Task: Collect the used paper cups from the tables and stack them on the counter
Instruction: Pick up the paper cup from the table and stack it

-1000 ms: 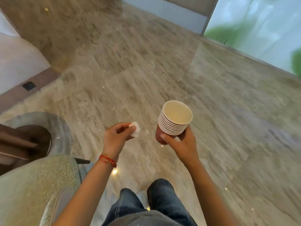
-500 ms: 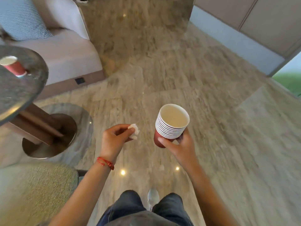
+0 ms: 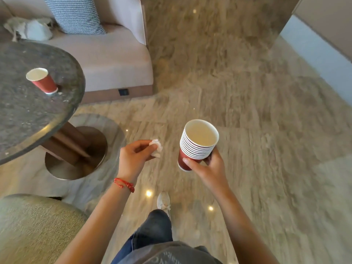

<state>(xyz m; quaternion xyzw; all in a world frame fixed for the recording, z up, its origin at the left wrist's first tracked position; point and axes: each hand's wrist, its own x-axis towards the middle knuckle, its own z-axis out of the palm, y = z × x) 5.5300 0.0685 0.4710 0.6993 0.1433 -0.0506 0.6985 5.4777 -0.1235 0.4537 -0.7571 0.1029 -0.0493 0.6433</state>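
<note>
A polished beige stone floor (image 3: pixel 238 92) fills the room, with a pale sofa (image 3: pixel 114 60) and its patterned cushion (image 3: pixel 76 15) at the back, and a green textured seat (image 3: pixel 32 225) at the lower left. A round dark stone table (image 3: pixel 22 115) on a bronze pedestal stands at the left; near its right edge one red paper cup (image 3: pixel 42 80) stands upright, well apart from both hands. The right hand (image 3: pixel 207 166) grips a nested stack of red cups (image 3: pixel 197 143) around its base, tilted slightly. The left hand (image 3: pixel 133 159), beside the stack but not touching it, pinches a crumpled white tissue (image 3: pixel 156 148) at its fingertips.
</note>
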